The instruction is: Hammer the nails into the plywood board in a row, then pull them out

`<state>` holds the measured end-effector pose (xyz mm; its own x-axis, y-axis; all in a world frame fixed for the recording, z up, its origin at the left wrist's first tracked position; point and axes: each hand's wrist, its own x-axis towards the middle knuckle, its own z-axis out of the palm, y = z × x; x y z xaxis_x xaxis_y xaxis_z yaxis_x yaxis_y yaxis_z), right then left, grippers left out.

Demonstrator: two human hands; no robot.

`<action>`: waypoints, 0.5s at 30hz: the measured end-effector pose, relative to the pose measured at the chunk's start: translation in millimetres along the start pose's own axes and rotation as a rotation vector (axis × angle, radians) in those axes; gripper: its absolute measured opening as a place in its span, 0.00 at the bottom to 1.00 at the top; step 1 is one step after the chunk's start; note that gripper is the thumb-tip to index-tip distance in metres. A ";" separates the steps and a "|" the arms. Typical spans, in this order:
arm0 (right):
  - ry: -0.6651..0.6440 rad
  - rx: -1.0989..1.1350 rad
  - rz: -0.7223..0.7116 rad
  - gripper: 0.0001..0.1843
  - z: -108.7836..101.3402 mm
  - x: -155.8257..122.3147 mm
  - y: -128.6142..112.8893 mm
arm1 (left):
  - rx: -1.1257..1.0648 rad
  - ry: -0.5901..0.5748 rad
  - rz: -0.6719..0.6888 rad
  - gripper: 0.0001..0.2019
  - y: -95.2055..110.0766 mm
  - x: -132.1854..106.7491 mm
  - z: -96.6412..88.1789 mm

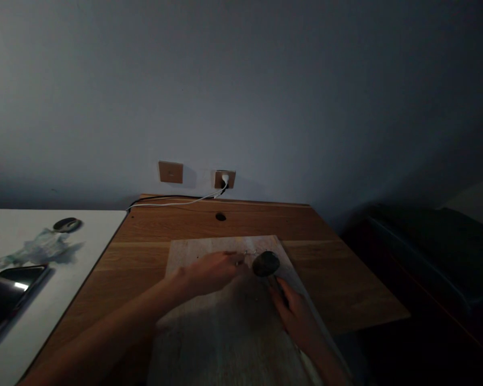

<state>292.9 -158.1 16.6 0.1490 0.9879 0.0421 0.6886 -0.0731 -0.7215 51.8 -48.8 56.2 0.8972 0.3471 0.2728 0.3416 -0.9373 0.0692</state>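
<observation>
My right hand (298,313) is wrapped round the handle of a round-headed tool (266,264). Its dark oval head hovers over or rests on the far right part of a worn wooden board (209,332); I cannot tell which. Reaching in from the left, my left hand (219,271) is over the same board with its fingers drawn together, just left of the tool's head. Whatever those fingers hold is too small and dim to name. A few tiny pale bits (250,252) lie on the board between the fingertips and the head.
The board lies on a brown wooden desk (358,289) against a grey wall. To the left, a white tabletop (64,316) bears a phone (14,297), crumpled plastic (44,247) and a dark round object (66,224). Cables (177,202) run to a wall socket (230,179).
</observation>
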 end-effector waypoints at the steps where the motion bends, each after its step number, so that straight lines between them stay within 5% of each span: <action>1: -0.006 0.000 0.009 0.25 -0.5 -0.2 -0.8 | -0.068 0.009 -0.055 0.18 -8.1 -1.8 -3.7; 8: -0.044 -0.024 0.055 0.29 -1.8 -1.2 -4.3 | -0.482 0.051 -0.300 0.15 -68.5 -16.5 -5.0; 15: -0.047 -0.009 0.058 0.29 -1.1 -1.8 -4.7 | -0.536 0.000 -0.341 0.11 -79.8 -19.4 7.7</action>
<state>290.1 -159.7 20.6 0.1555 0.9873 -0.0318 0.6863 -0.1311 -0.7154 9.3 19.5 37.9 0.7628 0.6287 0.1513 0.4203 -0.6598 0.6229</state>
